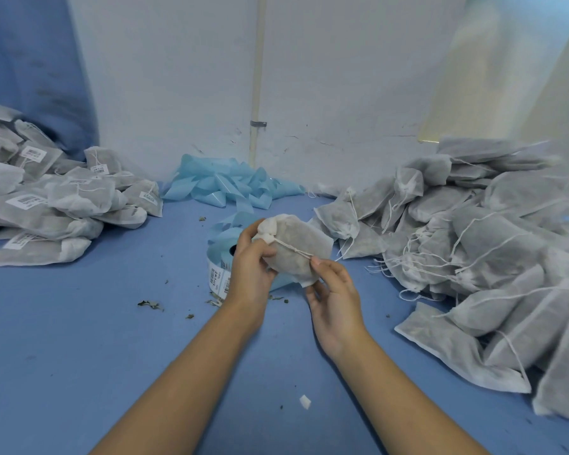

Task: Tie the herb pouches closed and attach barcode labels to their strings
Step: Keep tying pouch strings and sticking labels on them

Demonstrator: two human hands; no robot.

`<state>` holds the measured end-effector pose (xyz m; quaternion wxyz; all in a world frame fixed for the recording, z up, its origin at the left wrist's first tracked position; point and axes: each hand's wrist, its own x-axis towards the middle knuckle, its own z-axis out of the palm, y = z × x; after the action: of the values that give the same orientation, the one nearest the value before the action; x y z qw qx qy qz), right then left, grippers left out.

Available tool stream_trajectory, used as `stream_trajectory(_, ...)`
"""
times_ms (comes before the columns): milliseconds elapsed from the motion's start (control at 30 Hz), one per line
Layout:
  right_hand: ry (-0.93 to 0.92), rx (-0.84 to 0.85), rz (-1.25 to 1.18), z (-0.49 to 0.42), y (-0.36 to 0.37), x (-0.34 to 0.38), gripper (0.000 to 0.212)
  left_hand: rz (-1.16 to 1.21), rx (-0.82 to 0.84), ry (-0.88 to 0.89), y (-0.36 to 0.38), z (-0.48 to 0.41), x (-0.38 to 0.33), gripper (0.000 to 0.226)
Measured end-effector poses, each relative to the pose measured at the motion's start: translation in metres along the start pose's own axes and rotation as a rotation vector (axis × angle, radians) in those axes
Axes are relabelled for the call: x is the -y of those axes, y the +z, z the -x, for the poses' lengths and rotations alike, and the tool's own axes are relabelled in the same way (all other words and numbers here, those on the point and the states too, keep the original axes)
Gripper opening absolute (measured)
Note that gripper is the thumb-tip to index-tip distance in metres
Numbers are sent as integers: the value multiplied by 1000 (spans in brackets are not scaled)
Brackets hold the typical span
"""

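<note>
1. At the middle of the blue desk [79, 323], held just above it, a herb pouch [301, 247] sat between both hands, clear of the surface, probably so its string [293, 249] could be drawn taut.
2. The left hand [248, 270] gripped the gathered neck, its fingers curled round the pouch; this likely kept the mouth bunched while the knot was set.
3. The right hand [335, 303] pinched the string's free end between thumb and forefinger, the other fingers loosely curled beneath the pouch.
4. The pouch's long axis ran from 10 o'clock to 4 o'clock, the neck pointing to 10; the string lay along that line.
5. Just behind the hands lay a label roll [219, 267], near for the next step, I judged.
6. At 3 o'clock was a pile of unlabelled pouches [473, 244]; at 9 o'clock, labelled pouches [46, 198]; the two stayed well apart, seemingly as in and out heaps.
7. At 12 o'clock, against the wall, lay spent blue backing strip [230, 185].
</note>
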<state>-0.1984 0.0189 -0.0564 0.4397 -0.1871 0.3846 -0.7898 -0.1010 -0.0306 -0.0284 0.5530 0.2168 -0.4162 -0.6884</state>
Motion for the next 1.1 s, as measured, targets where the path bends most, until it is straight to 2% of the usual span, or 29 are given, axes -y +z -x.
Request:
stream_trajectory(100, -12, 0, 4, 1, 0, -2, 17, -133, -45, -22, 4, 8, 14, 63)
stream_trajectory(167, -23, 4, 15, 1, 0, -3, 16, -214, -72, -17, 7, 12, 21, 72)
stream_trajectory(200, -29, 9, 24, 1, 0, -3, 16, -212, -72, -20, 7, 12, 24, 68)
stream_trajectory(300, -42, 35, 57, 1, 0, -5, 11, -222, -78, -10, 5, 11, 25, 35)
stream_trajectory(533, -72, 105, 153, -1, 0, -7, 14, -149, -210, 23, -1, 5, 12, 19)
stream_trajectory(600, -118, 82, 307, -4, -2, -8, 16, -158, -228, 46, -4, 2, 9, 12)
stream_trajectory(667, -192, 111, 581, -5, -4, -11, 22, -158, -230, 60, -6, 1, 8, 7)
stream_trajectory(800, -274, 362, 895, -2, -4, -18, 43, -168, -199, 114, -5, 2, 8, 17)
stream_trajectory(900, -319, 439, 985, -1, -3, -17, 38, -272, -228, 121, -7, 3, 8, 27)
stream_trajectory(1000, -348, 422, 1077, 1, -5, -17, 14, -328, -199, 35, -12, 3, 11, 29)
stream_trajectory(1100, -455, 301, 1157, -1, -6, -18, 13, -499, -159, 61, -19, 2, 11, 24)
